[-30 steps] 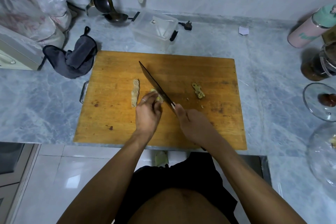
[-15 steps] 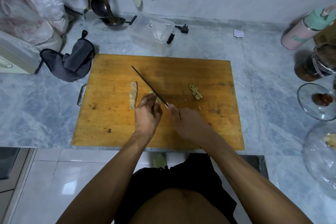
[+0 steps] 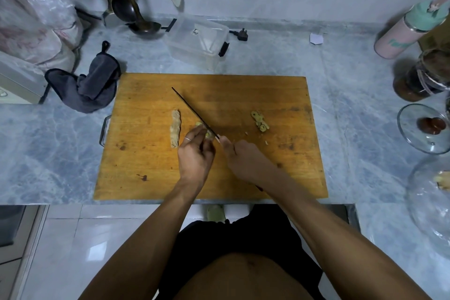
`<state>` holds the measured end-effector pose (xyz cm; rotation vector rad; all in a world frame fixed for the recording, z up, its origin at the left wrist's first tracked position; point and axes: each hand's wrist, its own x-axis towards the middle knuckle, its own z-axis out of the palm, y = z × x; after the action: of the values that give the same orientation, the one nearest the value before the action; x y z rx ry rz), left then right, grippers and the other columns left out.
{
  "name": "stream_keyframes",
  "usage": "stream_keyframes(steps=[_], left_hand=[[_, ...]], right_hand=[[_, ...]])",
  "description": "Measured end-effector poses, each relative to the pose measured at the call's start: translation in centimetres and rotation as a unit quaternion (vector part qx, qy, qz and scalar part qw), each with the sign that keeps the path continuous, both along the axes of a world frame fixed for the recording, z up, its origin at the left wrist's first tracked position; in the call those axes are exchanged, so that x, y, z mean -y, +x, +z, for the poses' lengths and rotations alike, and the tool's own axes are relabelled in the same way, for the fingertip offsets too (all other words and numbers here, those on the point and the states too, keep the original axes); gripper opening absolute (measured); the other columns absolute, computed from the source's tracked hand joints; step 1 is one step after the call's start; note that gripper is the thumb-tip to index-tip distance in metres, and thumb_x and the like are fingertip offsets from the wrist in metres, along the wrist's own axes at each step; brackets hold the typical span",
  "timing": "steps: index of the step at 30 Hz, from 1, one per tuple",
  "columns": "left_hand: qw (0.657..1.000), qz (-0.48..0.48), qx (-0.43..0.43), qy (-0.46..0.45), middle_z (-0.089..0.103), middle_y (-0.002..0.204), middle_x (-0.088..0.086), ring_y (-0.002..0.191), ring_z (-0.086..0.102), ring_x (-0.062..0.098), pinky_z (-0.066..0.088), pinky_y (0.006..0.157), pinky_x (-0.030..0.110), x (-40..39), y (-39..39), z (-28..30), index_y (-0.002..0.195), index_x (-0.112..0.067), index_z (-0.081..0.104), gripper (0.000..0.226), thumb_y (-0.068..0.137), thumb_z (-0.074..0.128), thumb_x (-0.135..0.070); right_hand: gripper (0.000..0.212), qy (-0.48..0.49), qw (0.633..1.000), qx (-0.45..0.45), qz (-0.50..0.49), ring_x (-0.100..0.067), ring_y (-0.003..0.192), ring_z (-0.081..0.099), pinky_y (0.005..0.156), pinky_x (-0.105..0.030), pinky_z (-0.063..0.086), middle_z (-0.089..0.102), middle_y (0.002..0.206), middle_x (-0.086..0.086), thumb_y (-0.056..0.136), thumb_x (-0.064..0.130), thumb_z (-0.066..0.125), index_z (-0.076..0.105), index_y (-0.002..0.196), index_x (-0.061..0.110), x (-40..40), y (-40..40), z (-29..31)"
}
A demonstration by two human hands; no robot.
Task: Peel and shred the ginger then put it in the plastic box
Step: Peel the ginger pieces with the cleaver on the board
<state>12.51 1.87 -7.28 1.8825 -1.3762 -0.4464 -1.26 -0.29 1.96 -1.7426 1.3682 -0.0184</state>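
Right hand (image 3: 246, 161): fingers curled round the handle of the knife (image 3: 194, 113), near the front middle of the cutting board (image 3: 243, 95).
Left hand (image 3: 196, 151): fingertips bent down, holding a small piece of ginger (image 3: 203, 129) against the board; a ring shows on one finger.
Knife: blade seen edge-on, running up and to the left from the right hand, touching the held ginger on its right side.
Held ginger: mostly hidden under the left fingertips, between the two hands.
Ginger strip (image 3: 175, 128): a long piece lying lengthwise on the board, just left of the left hand, not touched.
Cut slices (image 3: 260, 121): a small heap on the board, right of the blade, apart from both hands.
Plastic box (image 3: 197, 40): clear, with black clips, on the counter just behind the board's far edge; whether anything is in it cannot be told.
Grey cloth (image 3: 93, 85): crumpled beside the board's far left corner.
Glass lid (image 3: 423, 128): on the counter, far right.
Pink bottle (image 3: 399, 39): at the back right.
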Motion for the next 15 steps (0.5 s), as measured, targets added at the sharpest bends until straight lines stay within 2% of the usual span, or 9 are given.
stream_keyframes(steps=[1,3,5,7,10,13,15], left_hand=[[1.0,0.004,-0.002,-0.005,0.069,0.117,0.014,0.107,0.066,0.028,0.051,0.091,0.03,0.0,0.0,0.0,0.112,-0.001,0.072,0.028,0.087,0.061,-0.003],[1.0,0.009,-0.008,-0.012,0.07,0.114,0.013,0.103,0.066,0.026,0.05,0.088,0.023,0.0,-0.1,0.1,0.109,-0.002,0.073,0.027,0.087,0.059,-0.003],[1.0,0.013,-0.009,-0.014,0.071,0.11,0.013,0.099,0.067,0.026,0.043,0.083,0.012,-0.2,-0.2,0.4,0.104,-0.001,0.075,0.023,0.085,0.06,-0.001],[1.0,0.019,-0.008,-0.006,0.071,0.109,0.014,0.099,0.066,0.028,0.04,0.082,0.01,-0.2,-0.2,0.7,0.1,0.0,0.075,0.02,0.085,0.062,0.001],[1.0,0.018,-0.001,-0.001,0.072,0.109,0.012,0.101,0.067,0.026,0.042,0.087,0.014,-0.1,-0.1,0.8,0.102,-0.001,0.075,0.023,0.082,0.064,0.001],[1.0,0.02,-0.012,0.007,0.072,0.113,0.01,0.107,0.066,0.023,0.04,0.095,0.011,0.1,0.2,1.2,0.108,-0.003,0.074,0.028,0.08,0.071,-0.002],[0.999,0.021,-0.03,0.016,0.071,0.117,0.008,0.11,0.065,0.019,0.044,0.099,0.017,-0.1,0.6,1.5,0.11,-0.004,0.074,0.032,0.078,0.072,-0.001]], right_hand=[[0.067,-0.003,1.0,0.001,-0.001,-0.022,0.07,0.06,0.061,-0.029,0.039,0.061,0.072,-0.009,0.105,0.053,0.017,0.056,0.072,0.01,-0.2,0.0,-0.4],[0.063,-0.011,1.0,0.012,-0.017,-0.034,0.094,0.063,0.077,-0.033,0.044,0.067,0.095,-0.019,0.108,0.047,0.019,0.063,0.095,0.005,-1.0,0.0,-1.0],[0.055,-0.013,0.999,0.016,-0.032,-0.038,0.103,0.06,0.085,-0.038,0.045,0.064,0.104,-0.021,0.108,0.044,0.022,0.06,0.108,0.004,-1.9,0.3,-1.4],[0.054,-0.009,0.999,0.004,-0.039,-0.037,0.102,0.061,0.082,-0.038,0.045,0.063,0.1,-0.02,0.107,0.047,0.024,0.059,0.104,0.005,-2.3,0.6,-1.8],[0.062,-0.027,0.999,0.006,-0.043,-0.037,0.109,0.06,0.089,-0.035,0.042,0.067,0.111,-0.023,0.107,0.048,0.024,0.065,0.102,0.002,-1.9,0.7,-2.1],[0.065,-0.032,0.999,-0.003,-0.028,-0.033,0.098,0.064,0.08,-0.03,0.039,0.069,0.1,-0.02,0.106,0.049,0.018,0.063,0.085,0.007,-1.3,-0.3,-2.0],[0.073,-0.022,0.999,-0.007,-0.026,-0.029,0.091,0.064,0.078,-0.03,0.041,0.069,0.094,-0.017,0.105,0.052,0.015,0.066,0.087,0.004,-1.1,-1.5,-2.0]])
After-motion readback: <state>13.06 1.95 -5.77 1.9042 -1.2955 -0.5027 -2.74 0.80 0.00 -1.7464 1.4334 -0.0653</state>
